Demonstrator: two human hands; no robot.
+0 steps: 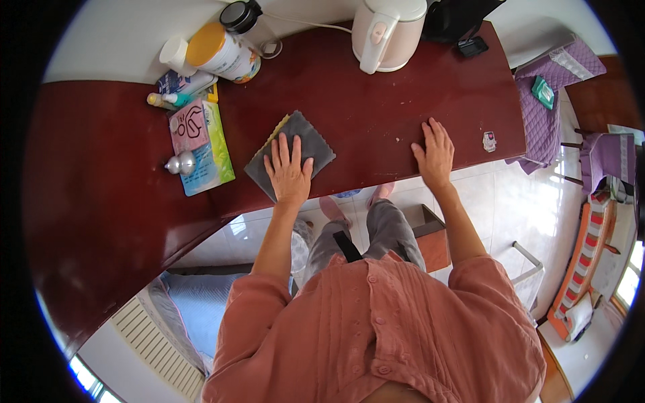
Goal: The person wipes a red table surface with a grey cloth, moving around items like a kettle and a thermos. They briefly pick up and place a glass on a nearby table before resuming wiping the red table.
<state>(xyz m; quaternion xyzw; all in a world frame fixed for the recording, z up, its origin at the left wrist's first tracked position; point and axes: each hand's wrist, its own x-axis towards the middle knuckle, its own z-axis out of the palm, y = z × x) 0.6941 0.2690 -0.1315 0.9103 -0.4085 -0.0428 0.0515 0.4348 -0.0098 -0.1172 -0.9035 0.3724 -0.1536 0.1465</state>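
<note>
A grey cloth with a yellow edge [315,138] lies folded on the dark red wooden tabletop [352,116]. My left hand [288,171] rests flat on it, palm down, fingers a little apart and pointing away from me. My right hand [434,153] touches the bare tabletop near its front edge, fingers slightly spread, holding nothing. Small pale specks [397,139] are scattered on the wood between the cloth and my right hand. A small sticker or tag [489,142] lies right of my right hand.
A pale electric kettle [398,40], a black bag [451,20] and a small black object [472,46] stand at the back. Left are a yellow-lidded tin [221,53], a glass jar [252,30], a white cup [176,54] and a tissue pack [216,166]. Purple-covered chairs [541,121] stand right.
</note>
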